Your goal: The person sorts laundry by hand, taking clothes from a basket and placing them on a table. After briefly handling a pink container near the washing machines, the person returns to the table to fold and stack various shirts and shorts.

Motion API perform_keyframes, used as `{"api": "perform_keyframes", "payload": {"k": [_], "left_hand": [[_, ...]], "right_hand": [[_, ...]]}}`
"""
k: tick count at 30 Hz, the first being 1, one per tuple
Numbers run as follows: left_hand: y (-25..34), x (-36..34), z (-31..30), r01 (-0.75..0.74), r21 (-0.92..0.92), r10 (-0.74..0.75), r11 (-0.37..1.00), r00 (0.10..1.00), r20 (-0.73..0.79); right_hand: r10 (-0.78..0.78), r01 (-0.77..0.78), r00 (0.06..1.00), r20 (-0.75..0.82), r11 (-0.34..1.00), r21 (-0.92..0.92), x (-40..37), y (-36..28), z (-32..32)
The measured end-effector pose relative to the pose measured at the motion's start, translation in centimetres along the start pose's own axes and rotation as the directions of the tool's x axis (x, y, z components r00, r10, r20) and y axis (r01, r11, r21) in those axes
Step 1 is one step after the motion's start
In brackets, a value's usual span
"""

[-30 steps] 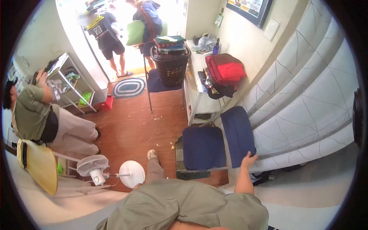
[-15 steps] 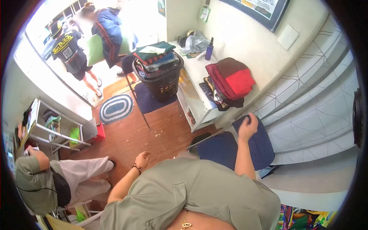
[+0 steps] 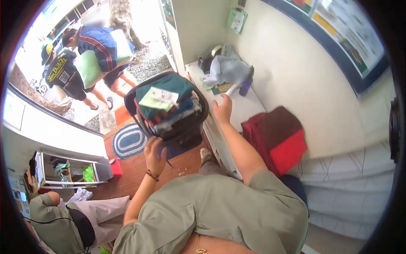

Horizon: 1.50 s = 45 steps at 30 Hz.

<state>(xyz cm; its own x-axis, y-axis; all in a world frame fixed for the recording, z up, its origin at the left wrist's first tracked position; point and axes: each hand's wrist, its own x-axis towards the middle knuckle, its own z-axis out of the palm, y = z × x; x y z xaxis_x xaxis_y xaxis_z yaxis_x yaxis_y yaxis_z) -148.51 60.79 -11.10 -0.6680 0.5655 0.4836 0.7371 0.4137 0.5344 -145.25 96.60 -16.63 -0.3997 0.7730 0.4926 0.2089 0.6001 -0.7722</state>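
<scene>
A black laundry basket (image 3: 182,137) packed with folded clothes (image 3: 182,86) stands before me on a blue-seated chair (image 3: 179,151). Pale green and white paper slips (image 3: 157,99) lie on top of the clothes. My left hand (image 3: 154,158), with a dark bracelet at the wrist, is at the basket's near left side, thumb and fingers apart. Past the basket's right rim, my right hand (image 3: 222,111) reaches over the edge of the white table (image 3: 249,106), fingers spread and holding nothing.
On the table are folded dark red and bright red fabric (image 3: 275,139), a purple bottle (image 3: 246,86) and crumpled grey cloth (image 3: 228,70). A person (image 3: 59,224) stands at left by a shelf (image 3: 69,184). Two people, one carrying green pillows (image 3: 91,67), are outside the doorway. An oval rug (image 3: 129,140) lies there.
I have come closer to the basket, and both hands have moved forward to either side of it. The person outside with the pillows has bent forward.
</scene>
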Motion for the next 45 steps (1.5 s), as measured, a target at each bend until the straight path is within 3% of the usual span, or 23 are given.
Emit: {"api": "perform_keyframes", "payload": {"k": [1, 3, 4, 5, 9, 12, 14, 16, 19, 21, 24, 25, 28, 29, 32, 34, 35, 38, 40, 41, 43, 44, 45], "left_hand": [[0.2, 2.4, 1.3, 0.036, 0.088, -0.019, 0.995, 0.982, -0.189], [-2.3, 4.6, 5.3, 0.235, 0.046, -0.200, 0.971, 0.901, -0.385], [-3.3, 5.1, 6.7, 0.332, 0.009, -0.289, 0.943, 0.833, -0.473], [-3.2, 6.1, 7.3, 0.563, -0.050, -0.533, 0.825, 0.746, -0.400], [-5.3, 6.1, 7.3, 0.689, -0.003, -0.682, 0.725, 0.717, -0.145], [-7.2, 6.4, 6.2, 0.702, 0.020, -0.697, 0.712, 0.702, 0.147], [-7.9, 6.3, 6.0, 0.792, 0.045, -0.774, 0.609, 0.580, 0.255], [-8.2, 6.3, 5.9, 0.795, 0.228, -0.812, 0.562, 0.477, 0.337], [-11.1, 3.0, 6.6, 0.617, 0.430, -0.719, 0.659, 0.348, 0.602], [-14.5, -0.7, 7.4, 0.384, 0.386, -0.526, 0.839, 0.390, 0.756], [-14.3, -1.1, 7.2, 0.192, 0.127, -0.228, 0.973, 0.755, 0.615], [-14.5, -1.5, 6.8, -0.109, 0.298, -0.132, 0.948, 0.719, 0.683], [-10.8, 2.9, 5.8, 0.065, 0.338, -0.299, 0.939, 0.642, 0.706], [-10.6, 3.1, 5.8, 0.295, 0.280, -0.405, 0.914, 0.607, 0.684], [-9.6, 4.7, 6.2, 0.565, 0.295, -0.593, 0.771, 0.466, 0.656], [-10.5, 4.0, 7.2, 0.528, 0.283, -0.584, 0.801, 0.583, 0.565], [-9.7, 5.4, 6.7, 0.632, 0.219, -0.613, 0.743, 0.512, 0.603], [-8.8, 5.2, 6.8, 0.601, 0.245, -0.648, 0.761, 0.683, 0.338], [-9.8, 3.8, 7.8, 0.671, 0.271, -0.723, 0.691, 0.629, 0.286], [-9.7, 3.0, 8.7, 0.698, 0.135, -0.711, 0.703, 0.690, 0.138], [-12.6, 0.7, 11.4, 0.618, 0.089, -0.616, 0.781, 0.786, -0.056], [-15.5, -0.9, 13.0, 0.538, 0.189, -0.534, 0.821, 0.842, -0.078], [-17.5, -3.1, 14.4, 0.533, 0.149, -0.525, 0.833, 0.846, -0.095]], "right_hand": [[0.007, -0.008, 0.999, -0.047, 0.999, -0.032, 2.8, 0.9, 2.5], [0.028, -0.045, 0.994, -0.101, 0.984, -0.174, 8.4, 3.1, 6.6], [0.123, -0.141, 0.988, -0.090, 0.964, -0.225, 10.9, 3.0, 7.3], [0.219, -0.234, 0.972, -0.083, 0.933, -0.275, 13.8, 1.8, 7.4], [0.512, -0.492, 0.858, -0.044, 0.792, -0.362, 19.8, 5.3, 11.4], [0.571, -0.483, 0.815, 0.103, 0.766, -0.425, 20.7, 7.5, 13.4], [0.505, -0.366, 0.848, 0.161, 0.778, -0.510, 20.9, 8.4, 14.3], [0.452, -0.254, 0.858, 0.243, 0.785, -0.565, 21.2, 9.6, 15.1], [0.362, -0.153, 0.891, 0.272, 0.807, -0.571, 21.4, 10.8, 16.3], [0.320, -0.105, 0.900, 0.297, 0.818, -0.565, 22.1, 11.3, 17.5], [0.268, -0.060, 0.913, 0.309, 0.835, -0.547, 24.3, 10.4, 18.1], [0.283, -0.058, 0.901, 0.329, 0.829, -0.556, 24.7, 10.0, 17.6], [0.247, 0.001, 0.905, 0.346, 0.814, -0.581, 24.9, 10.1, 17.0], [0.219, 0.026, 0.914, 0.343, 0.809, -0.588, 24.8, 10.2, 17.1], [0.233, 0.028, 0.903, 0.360, 0.805, -0.592, 24.5, 11.8, 16.5], [0.288, -0.109, 0.908, 0.303, 0.862, -0.494, 26.0, 15.5, 16.7], [0.318, -0.176, 0.907, 0.277, 0.883, -0.436, 26.9, 16.3, 16.8], [0.234, -0.246, 0.969, -0.076, 0.926, -0.286, 30.7, 11.2, 13.7], [0.030, -0.078, 0.969, -0.247, 0.979, -0.189, 32.8, 6.7, 11.4], [-0.060, 0.014, 0.959, -0.279, 0.986, -0.164, 33.7, 4.9, 10.2], [-0.194, 0.152, 0.916, -0.351, 0.978, -0.144, 35.8, 0.7, 7.8], [-0.233, 0.189, 0.895, -0.380, 0.970, -0.150, 36.1, -1.2, 6.6], [-0.276, 0.231, 0.871, -0.406, 0.960, -0.158, 36.1, -2.9, 5.3]]}}
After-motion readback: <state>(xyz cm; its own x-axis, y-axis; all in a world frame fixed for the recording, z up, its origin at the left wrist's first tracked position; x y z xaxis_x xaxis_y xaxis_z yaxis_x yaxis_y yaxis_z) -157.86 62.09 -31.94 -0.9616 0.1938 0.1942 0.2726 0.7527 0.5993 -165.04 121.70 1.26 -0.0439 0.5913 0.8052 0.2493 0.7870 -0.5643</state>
